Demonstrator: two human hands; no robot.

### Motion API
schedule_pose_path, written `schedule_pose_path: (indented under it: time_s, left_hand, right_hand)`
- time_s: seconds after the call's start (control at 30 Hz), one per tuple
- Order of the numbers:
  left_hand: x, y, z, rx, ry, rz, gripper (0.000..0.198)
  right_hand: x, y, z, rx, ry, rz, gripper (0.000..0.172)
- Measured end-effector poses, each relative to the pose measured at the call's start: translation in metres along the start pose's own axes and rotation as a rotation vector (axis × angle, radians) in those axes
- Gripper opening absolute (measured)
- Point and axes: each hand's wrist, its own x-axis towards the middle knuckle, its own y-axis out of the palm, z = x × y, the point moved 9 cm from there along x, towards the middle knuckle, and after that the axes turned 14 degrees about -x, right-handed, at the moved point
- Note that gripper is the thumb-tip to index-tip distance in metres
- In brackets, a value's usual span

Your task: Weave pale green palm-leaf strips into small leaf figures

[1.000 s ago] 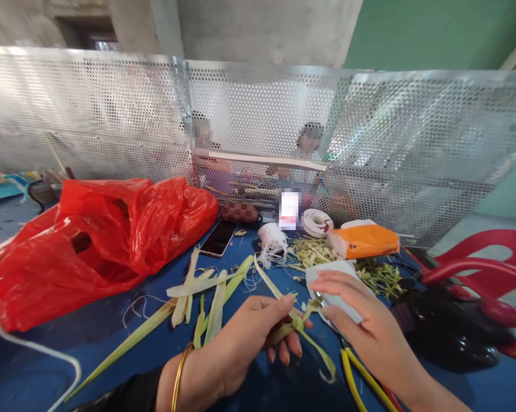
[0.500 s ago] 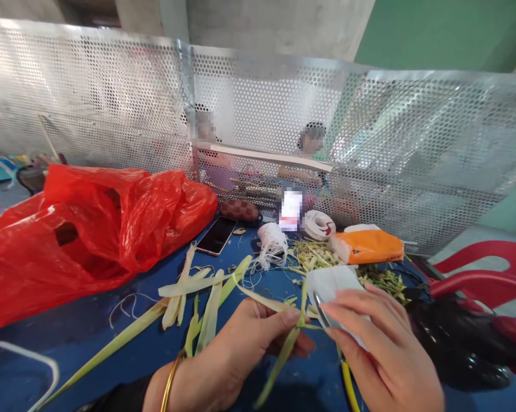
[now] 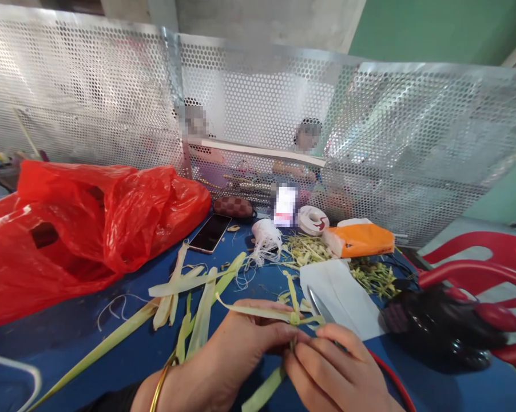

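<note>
Pale green leaf strips (image 3: 264, 312), crossed and folded at a small knot, are pinched in my left hand (image 3: 241, 343), which wears a gold bangle. The fingers of my right hand (image 3: 330, 366) are closed against the same strips just below the knot, meeting my left fingertips. A wider leaf end (image 3: 262, 392) hangs down between the hands. Beneath my right hand a metal blade (image 3: 320, 304) shows, and a curved red handle (image 3: 397, 380) comes out on the other side; they look like scissors, mostly covered. White paper (image 3: 341, 292) lies just beyond.
Loose leaf strips (image 3: 204, 312) lie to the left, near a red plastic bag (image 3: 90, 223) and a dark phone (image 3: 210, 233). White string (image 3: 266, 237), a tape roll (image 3: 313, 220), an orange tissue pack (image 3: 363, 239) and leaf scraps stand before a perforated metal screen (image 3: 258, 86). Black bag (image 3: 447, 332), right.
My right hand has moved left and down from beside the blade, closing onto the leaf strips by my left fingers. The view has shifted slightly.
</note>
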Motion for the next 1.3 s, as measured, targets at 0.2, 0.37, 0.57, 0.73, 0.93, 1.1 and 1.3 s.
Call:
schedule_pose_path:
  time_s: [0.2, 0.37, 0.57, 0.73, 0.93, 1.1, 1.3]
  left_hand:
    - [-0.002, -0.005, 0.003, -0.051, -0.023, -0.092, 0.014]
    - [-0.004, -0.011, 0.003, -0.051, -0.017, -0.141, 0.021]
    - [-0.003, -0.01, 0.012, -0.08, -0.069, -0.097, 0.024]
    - [-0.003, -0.01, 0.013, -0.1, -0.073, -0.099, 0.021]
    - [-0.003, -0.004, 0.008, -0.116, -0.085, -0.026, 0.023]
    - [-0.003, -0.001, 0.005, -0.181, -0.065, 0.011, 0.023]
    - [-0.002, -0.006, 0.003, -0.132, 0.008, -0.039, 0.02]
  right_hand:
    - [0.001, -0.008, -0.009, 0.14, 0.083, -0.064, 0.038]
    - [0.001, -0.003, -0.007, 0.188, 0.052, 0.056, 0.042]
    - [-0.002, -0.006, -0.006, 0.184, 0.067, 0.009, 0.041]
    - [-0.003, -0.003, -0.003, 0.158, 0.079, -0.041, 0.037]
    - [-0.001, -0.005, -0.005, 0.141, 0.079, 0.004, 0.034]
    - [0.003, -0.006, -0.007, 0.113, 0.101, 0.06, 0.03]
    - [-0.003, -0.008, 0.001, 0.109, 0.066, -0.05, 0.027]
